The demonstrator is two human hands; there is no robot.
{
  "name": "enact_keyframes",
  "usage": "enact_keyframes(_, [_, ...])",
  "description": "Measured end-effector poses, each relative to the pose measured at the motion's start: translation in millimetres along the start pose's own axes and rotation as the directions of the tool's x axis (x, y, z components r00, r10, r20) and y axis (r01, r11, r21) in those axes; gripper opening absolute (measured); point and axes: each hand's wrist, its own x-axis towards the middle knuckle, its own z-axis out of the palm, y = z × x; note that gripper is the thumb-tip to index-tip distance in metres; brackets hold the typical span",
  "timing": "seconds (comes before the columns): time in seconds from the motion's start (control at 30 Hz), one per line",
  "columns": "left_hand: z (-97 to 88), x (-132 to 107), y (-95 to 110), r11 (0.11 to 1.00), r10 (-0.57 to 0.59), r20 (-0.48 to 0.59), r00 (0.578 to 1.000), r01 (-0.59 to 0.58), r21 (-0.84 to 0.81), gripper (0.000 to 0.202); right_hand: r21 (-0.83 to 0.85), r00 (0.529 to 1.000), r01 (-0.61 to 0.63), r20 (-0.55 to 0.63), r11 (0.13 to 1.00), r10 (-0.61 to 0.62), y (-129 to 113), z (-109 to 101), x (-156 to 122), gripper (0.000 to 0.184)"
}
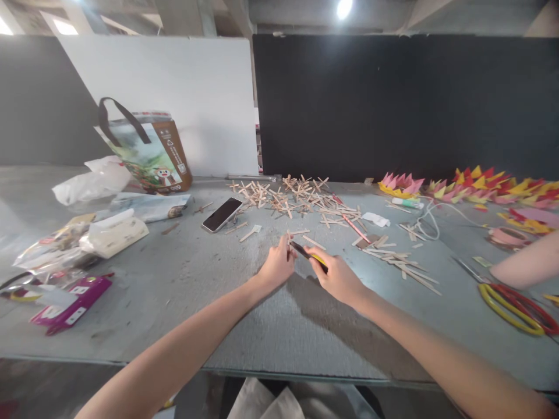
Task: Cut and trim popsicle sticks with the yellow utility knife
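My right hand (338, 278) is closed around a black and yellow utility knife (309, 255), its tip pointing left toward my left hand. My left hand (277, 265) is pinched shut just left of the blade, apparently on a small wooden stick that I cannot make out clearly. Both hands hover over the grey table (218, 314) near its middle. Loose wooden sticks (305, 238) lie just beyond the hands, and a big pile of crossed wooden sticks (288, 195) sits farther back.
A phone (222, 214) lies left of the pile. A printed bag (148, 151), plastic wraps (89, 183) and a magenta packet (72, 302) crowd the left side. Coloured paper flowers (476, 185), a white cable (430, 224), scissors (515, 305) and another person's arm (526, 265) are at right.
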Motion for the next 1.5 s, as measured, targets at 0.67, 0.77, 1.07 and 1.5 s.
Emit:
enact_keyframes(0.67, [0.3, 1.4, 1.0, 0.998, -0.002, 0.039, 0.999, 0.000, 0.057, 0.050, -0.017, 1.000, 0.016, 0.013, 1.000, -0.016, 1.8, -12.3, 11.6, 0.031])
enact_keyframes(0.77, [0.3, 1.9, 1.0, 0.998, 0.006, 0.017, 1.000, -0.007, 0.056, 0.048, -0.002, 1.000, 0.026, 0.001, 1.000, -0.026, 6.4, -13.2, 15.3, 0.033])
enact_keyframes(1.07, [-0.5, 6.2, 14.8, 0.999, 0.020, -0.081, 0.997, -0.018, 0.026, 0.039, -0.060, 0.998, 0.001, -0.063, 0.998, -0.005, 12.2, 11.8, 1.5, 0.052])
enact_keyframes(1.5, [-7.8, 5.0, 13.7, 0.993, -0.059, -0.151, 0.987, 0.043, -0.108, 0.041, 0.094, 0.999, 0.037, -0.022, 0.995, -0.035, 3.2, 5.7, -11.4, 0.047])
